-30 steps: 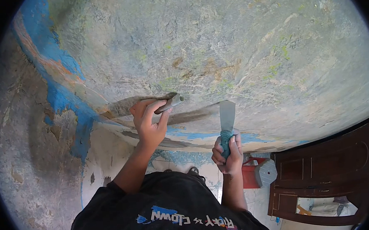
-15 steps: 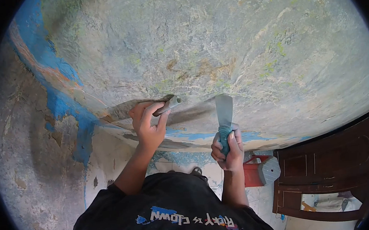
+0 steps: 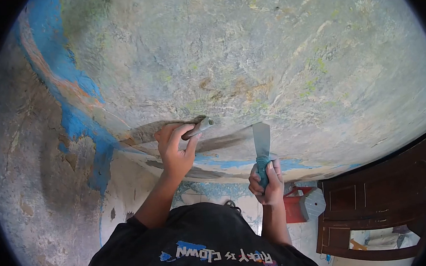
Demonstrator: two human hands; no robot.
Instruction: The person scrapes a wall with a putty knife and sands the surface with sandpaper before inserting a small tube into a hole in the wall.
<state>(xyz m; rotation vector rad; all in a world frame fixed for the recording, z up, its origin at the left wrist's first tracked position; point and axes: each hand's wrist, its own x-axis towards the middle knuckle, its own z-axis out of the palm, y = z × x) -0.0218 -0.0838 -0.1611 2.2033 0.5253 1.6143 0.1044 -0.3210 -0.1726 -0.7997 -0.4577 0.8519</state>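
My left hand [image 3: 177, 148] is closed around a short grey tube [image 3: 200, 128], whose hollow end points right. It is held against or close over a rough plaster wall [image 3: 287, 58], and a dark shadow falls beside it. To the right, my right hand [image 3: 267, 182] wraps round the teal handle of a putty knife [image 3: 262, 142]. Its flat metal blade points up the wall, the wide edge right at the plaster. Between the hands, scraped grey plaster and a long shadow show.
Blue paint patches [image 3: 81, 125] run along the wall corner at left. Below stand a red stool-like object [image 3: 296, 209] and a dark wooden cabinet [image 3: 380, 190] at right. White tiles [image 3: 248, 207] cover the floor.
The whole view has shifted a little, so wall and hands sit lower and further right. The putty knife has also dropped slightly along the wall. Both grips are the same.
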